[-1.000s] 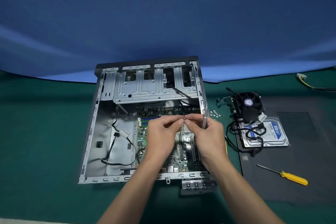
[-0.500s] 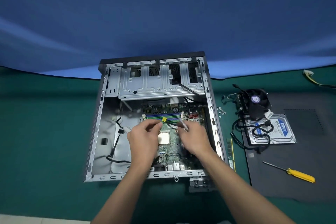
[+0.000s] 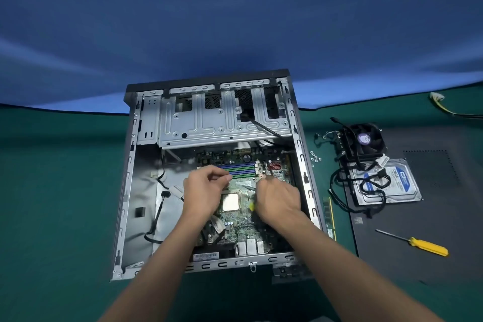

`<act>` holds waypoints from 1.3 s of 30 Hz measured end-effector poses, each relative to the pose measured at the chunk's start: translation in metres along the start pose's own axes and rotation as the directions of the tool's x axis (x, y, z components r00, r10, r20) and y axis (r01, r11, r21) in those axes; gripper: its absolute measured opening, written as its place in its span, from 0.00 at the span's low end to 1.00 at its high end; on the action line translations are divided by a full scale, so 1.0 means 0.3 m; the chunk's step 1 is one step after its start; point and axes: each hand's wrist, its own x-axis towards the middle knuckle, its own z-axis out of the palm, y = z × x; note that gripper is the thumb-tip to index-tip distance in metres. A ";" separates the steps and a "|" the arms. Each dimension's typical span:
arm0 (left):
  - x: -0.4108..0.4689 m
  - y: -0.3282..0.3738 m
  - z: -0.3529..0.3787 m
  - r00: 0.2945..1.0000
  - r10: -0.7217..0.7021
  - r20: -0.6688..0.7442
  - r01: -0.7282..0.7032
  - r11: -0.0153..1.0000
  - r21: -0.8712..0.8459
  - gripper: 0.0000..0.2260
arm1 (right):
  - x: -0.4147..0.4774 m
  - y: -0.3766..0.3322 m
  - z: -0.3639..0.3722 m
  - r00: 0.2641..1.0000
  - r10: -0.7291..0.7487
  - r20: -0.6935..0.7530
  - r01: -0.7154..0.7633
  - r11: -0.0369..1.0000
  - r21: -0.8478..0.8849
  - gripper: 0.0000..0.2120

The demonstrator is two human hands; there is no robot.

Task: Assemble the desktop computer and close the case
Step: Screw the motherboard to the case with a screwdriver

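left hand [image 3: 206, 188]: fingers curled, contents unclear, at 9 o'clock of silver square processor [image 3: 230, 202].
right hand [image 3: 278, 198]: curled round yellow-tipped tool [image 3: 251, 206] — drive it square to green motherboard [image 3: 243, 219].

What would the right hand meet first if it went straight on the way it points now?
Probably the blue and green memory slots on the motherboard, just beyond the right hand. Depth is unclear: it may touch the board first.
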 end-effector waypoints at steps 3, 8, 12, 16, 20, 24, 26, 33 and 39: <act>0.033 0.013 0.054 0.992 0.009 0.129 -0.016 0.999 0.052 0.06 | -0.007 0.037 0.008 0.989 0.134 0.064 -0.141 0.984 0.111 0.06; 0.094 0.000 0.160 0.963 0.125 0.238 -0.201 0.922 0.330 0.04 | 0.010 0.035 0.018 0.960 0.274 0.058 -0.273 0.876 0.396 0.08; 0.125 -0.010 0.220 0.921 0.239 0.308 -0.365 0.806 0.467 0.06 | 0.036 0.047 0.017 0.931 0.357 0.075 -0.324 0.714 0.621 0.09; 0.152 -0.021 0.244 0.895 0.272 0.353 -0.435 0.704 0.562 0.08 | 0.043 0.042 0.022 0.910 0.398 0.115 -0.305 0.457 0.836 0.07; 0.168 -0.024 0.256 0.870 0.251 0.425 -0.487 0.575 0.657 0.10 | 0.054 0.043 0.022 0.884 0.420 0.204 -0.344 0.290 0.893 0.04; 0.175 -0.002 0.274 0.844 0.225 0.487 -0.531 0.479 0.699 0.11 | 0.050 0.037 0.026 0.894 0.424 0.143 -0.316 0.372 0.873 0.06; 0.180 0.005 0.280 0.848 0.193 0.494 -0.525 0.437 0.730 0.11 | 0.045 0.038 0.029 0.903 0.409 0.129 -0.310 0.414 0.856 0.05; 0.192 -0.001 0.280 0.867 0.149 0.475 -0.489 0.438 0.754 0.11 | 0.045 0.042 0.024 0.908 0.391 0.149 -0.309 0.387 0.869 0.05; 0.188 -0.015 0.289 0.870 0.219 0.441 -0.492 0.396 0.775 0.10 | 0.039 0.038 0.017 0.905 0.397 0.154 -0.313 0.374 0.873 0.05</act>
